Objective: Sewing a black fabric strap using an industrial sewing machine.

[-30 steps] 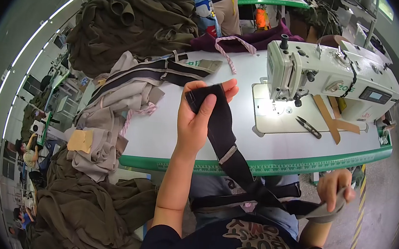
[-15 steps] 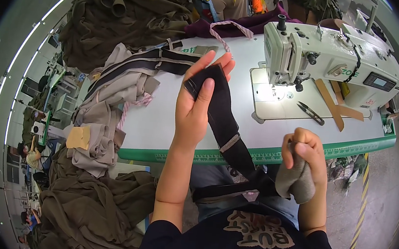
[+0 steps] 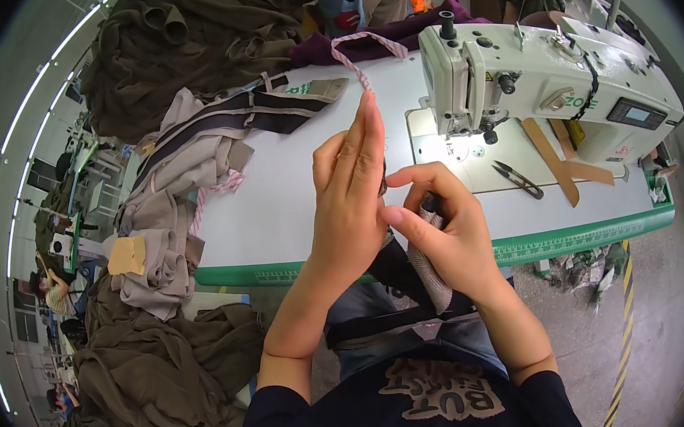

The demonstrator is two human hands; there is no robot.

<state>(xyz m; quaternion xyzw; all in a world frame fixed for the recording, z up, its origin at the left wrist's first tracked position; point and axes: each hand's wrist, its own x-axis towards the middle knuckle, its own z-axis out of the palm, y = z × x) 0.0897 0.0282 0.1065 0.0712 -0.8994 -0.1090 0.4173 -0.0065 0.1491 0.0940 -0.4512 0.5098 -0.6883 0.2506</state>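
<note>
My left hand [image 3: 351, 190] is raised over the table's front edge, back of the hand toward me, fingers straight and pressed together. Against its palm side lies the end of a black fabric strip [image 3: 393, 261], mostly hidden; the strip hangs down toward my lap. My left thumb is out of sight. Close beside it on the right, my right hand [image 3: 457, 234] is curled round a bunched grey knit fabric piece [image 3: 432, 281]. The right thumb and index finger reach to the left palm, near the strip's end.
A white sewing machine [image 3: 528, 75] stands at the right, with thread snips [image 3: 518, 179] and tan paper strips [image 3: 557, 164] on its bed. Grey and black fabric pieces [image 3: 192, 150] lie along the table's left side. Brown fabric heaps [image 3: 195, 26] rise behind and at lower left.
My right hand has moved up and left with the grey fabric to meet my left hand. The left hand has turned, so its back now shows and the strip's end is hidden.
</note>
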